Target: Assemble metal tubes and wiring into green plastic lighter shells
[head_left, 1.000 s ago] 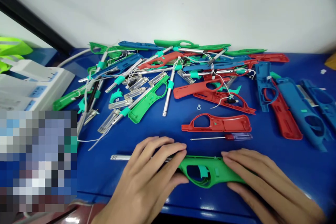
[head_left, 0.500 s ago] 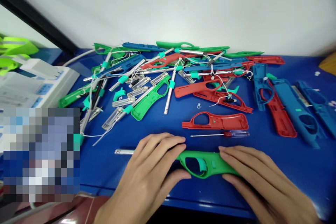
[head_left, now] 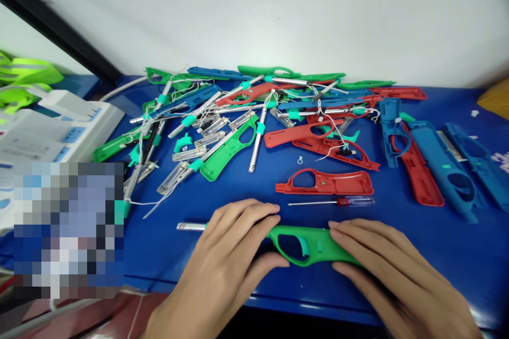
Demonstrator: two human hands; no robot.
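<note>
A green gas lighter [head_left: 324, 246] with a teal trigger lies across the near part of the blue table, its metal tube pointing left. My left hand [head_left: 228, 262] is closed round its front end, where the tube meets the body. Round the handle at the right, my right hand [head_left: 392, 267] is closed, with fingers on the far edge and thumb on the near one. Just beyond the lighter lies a screwdriver [head_left: 353, 201] with a clear and red handle. Past that rests an open red lighter shell half [head_left: 345, 183].
Behind is a heap of green, blue and red shells, metal tubes [head_left: 257, 145], wires and clear fuel tanks [head_left: 170, 177]. Blue shell halves [head_left: 441, 159] lie at the right. A white power strip [head_left: 91, 122] stands at the left, near a pixelated patch. A white wall [head_left: 318, 21] rises behind.
The view has shifted slightly. Both hands keep their hold on the green lighter, and the trigger sits a little differently in its opening.
</note>
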